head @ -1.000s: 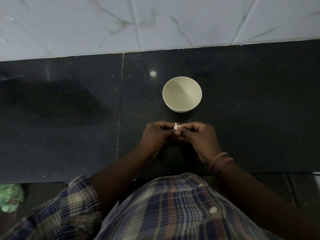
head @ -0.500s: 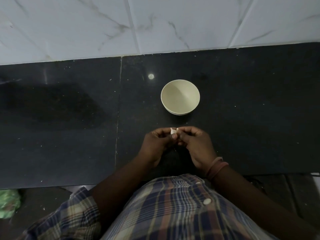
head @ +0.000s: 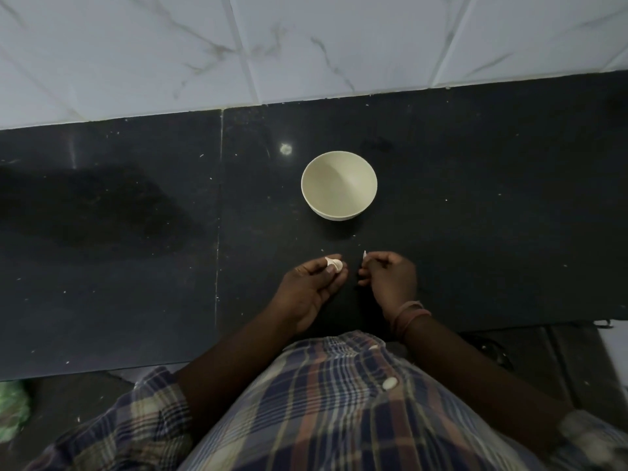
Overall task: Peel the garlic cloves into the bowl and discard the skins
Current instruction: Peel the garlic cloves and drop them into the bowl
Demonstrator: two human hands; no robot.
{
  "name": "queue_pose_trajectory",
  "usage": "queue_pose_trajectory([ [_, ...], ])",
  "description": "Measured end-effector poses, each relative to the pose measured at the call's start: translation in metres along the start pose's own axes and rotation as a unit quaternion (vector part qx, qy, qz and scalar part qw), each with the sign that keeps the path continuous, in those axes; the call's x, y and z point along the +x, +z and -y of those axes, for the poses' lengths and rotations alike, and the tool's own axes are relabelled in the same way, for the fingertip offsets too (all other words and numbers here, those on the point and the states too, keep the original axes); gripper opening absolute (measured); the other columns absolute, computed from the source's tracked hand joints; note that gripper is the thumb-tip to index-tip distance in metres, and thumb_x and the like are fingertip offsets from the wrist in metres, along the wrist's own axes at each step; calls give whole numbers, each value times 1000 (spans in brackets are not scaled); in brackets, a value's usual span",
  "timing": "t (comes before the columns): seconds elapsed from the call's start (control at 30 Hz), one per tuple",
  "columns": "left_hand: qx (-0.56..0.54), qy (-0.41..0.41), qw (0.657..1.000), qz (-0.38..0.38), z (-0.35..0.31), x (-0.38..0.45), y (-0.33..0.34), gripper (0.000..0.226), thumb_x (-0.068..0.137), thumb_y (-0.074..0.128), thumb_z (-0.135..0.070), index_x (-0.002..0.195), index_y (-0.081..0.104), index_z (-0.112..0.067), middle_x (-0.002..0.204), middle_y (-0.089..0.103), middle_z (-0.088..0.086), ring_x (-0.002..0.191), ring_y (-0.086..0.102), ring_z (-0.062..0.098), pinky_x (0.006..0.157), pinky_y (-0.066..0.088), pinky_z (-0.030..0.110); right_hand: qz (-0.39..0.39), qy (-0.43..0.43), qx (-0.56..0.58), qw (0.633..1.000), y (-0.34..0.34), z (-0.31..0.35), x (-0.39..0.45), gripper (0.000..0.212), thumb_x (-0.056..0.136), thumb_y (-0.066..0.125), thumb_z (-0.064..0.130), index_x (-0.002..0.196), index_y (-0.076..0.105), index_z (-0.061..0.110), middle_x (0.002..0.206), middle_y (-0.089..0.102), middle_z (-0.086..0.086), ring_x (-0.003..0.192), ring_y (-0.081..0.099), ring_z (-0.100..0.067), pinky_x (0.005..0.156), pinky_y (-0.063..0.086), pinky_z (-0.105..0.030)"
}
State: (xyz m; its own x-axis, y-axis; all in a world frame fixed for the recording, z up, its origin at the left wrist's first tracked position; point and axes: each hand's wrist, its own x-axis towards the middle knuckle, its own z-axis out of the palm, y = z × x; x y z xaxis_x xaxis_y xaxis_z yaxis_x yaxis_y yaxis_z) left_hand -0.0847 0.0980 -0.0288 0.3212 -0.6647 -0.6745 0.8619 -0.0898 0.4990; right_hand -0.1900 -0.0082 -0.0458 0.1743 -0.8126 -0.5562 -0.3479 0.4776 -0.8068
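Pinching garlic clove (head: 333, 263) between left fingers (head: 334, 274).

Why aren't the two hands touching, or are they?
Apart. The head view shows dark counter between the left hand, holding the garlic, and the right hand.

The cream bowl (head: 338, 185) stands upright, its inside bare. Near it, on the side toward the person, a pale clove (head: 333, 263) sits pinched at fingertips, just left of a thin white skin (head: 364, 255) sliver that stands upright.
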Motion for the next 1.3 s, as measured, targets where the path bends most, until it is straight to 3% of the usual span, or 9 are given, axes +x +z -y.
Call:
queue_pose_trajectory([
  [0.07, -4, -2, 1000, 3, 2, 2, -1, 24, 101, 45, 7, 109, 67, 2, 111, 70, 18, 105, 68, 24, 86, 60, 26, -15, -7, 2, 1000, 0, -3, 1, 13, 98, 58, 4, 91, 68, 2, 82, 68, -18, 60, 63, -18, 47, 54, -22],
  [0.27, 6, -8, 1000, -25, 5, 3, -4, 21, 101, 46, 6, 107, 66, 2, 119, 66, 18, 105, 67, 25, 80, 61, 25, -29, 7, 27, 999, -4, -6, -4, 21, 105, 47, 7, 116, 64, 0, 98, 68, -19, 68, 65, -17, 45, 53, -19],
  [0.43, -8, -18, 999, -47, 8, 6, -7, 24, 100, 51, 4, 121, 62, 5, 123, 66, 18, 102, 69, 24, 76, 61, 24, -10, -25, -26, 999, -14, -12, -19, 17, 102, 51, 5, 111, 65, 7, 93, 70, -11, 67, 64, -15, 45, 50, -18],
  [0.57, 10, -9, 999, -29, 7, 5, -6, 23, 100, 50, 3, 111, 69, -3, 108, 74, 10, 91, 74, 15, 73, 58, 20, 81, -118, -85, 986, -10, -10, -36, 10, 96, 65, 10, 101, 73, 11, 80, 73, -2, 61, 63, -7, 53, 51, -19],
  [0.67, 9, 1, 1000, -20, 5, 3, -3, 22, 99, 51, 4, 108, 70, -3, 103, 76, 10, 88, 75, 14, 73, 58, 19, 92, -135, -86, 983, -2, -1, -39, 7, 94, 68, 10, 94, 74, 12, 74, 72, -3, 56, 63, -9, 55, 52, -22],
  [0.83, 25, 8, 999, -28, -1, 1, -5, 19, 95, 58, 5, 109, 68, -2, 100, 74, 12, 86, 74, 16, 72, 58, 21, 104, -141, -65, 982, -4, 11, -36, 15, 93, 66, 5, 105, 73, 12, 94, 75, -1, 84, 72, -16, 69, 60, -27],
  [0.97, 37, 36, 999, -6, -4, -5, 0, 14, 96, 54, 6, 103, 64, -1, 90, 72, 12, 75, 72, 15, 69, 58, 22, 151, -183, -79, 968, -2, 21, -44, 15, 92, 70, 8, 105, 76, 12, 95, 76, 0, 84, 72, -10, 75, 58, -22],
  [1.1, 41, 64, 997, 2, -7, -9, 1, 10, 91, 58, 5, 98, 62, -1, 87, 70, 15, 71, 70, 18, 69, 59, 24, 179, -141, -10, 974, -2, 32, -47, 15, 90, 70, 2, 104, 76, 3, 85, 77, -8, 69, 69, -6, 67, 55, -17],
  [1.3, 81, 104, 991, 38, -12, -11, 2, 18, 76, 69, -6, 94, 63, -3, 83, 70, 13, 70, 65, 20, 72, 58, 33, 191, -77, 49, 977, 1, 34, -48, 12, 89, 71, 4, 99, 77, 1, 73, 74, -10, 64, 65, -9, 63, 53, -21],
])
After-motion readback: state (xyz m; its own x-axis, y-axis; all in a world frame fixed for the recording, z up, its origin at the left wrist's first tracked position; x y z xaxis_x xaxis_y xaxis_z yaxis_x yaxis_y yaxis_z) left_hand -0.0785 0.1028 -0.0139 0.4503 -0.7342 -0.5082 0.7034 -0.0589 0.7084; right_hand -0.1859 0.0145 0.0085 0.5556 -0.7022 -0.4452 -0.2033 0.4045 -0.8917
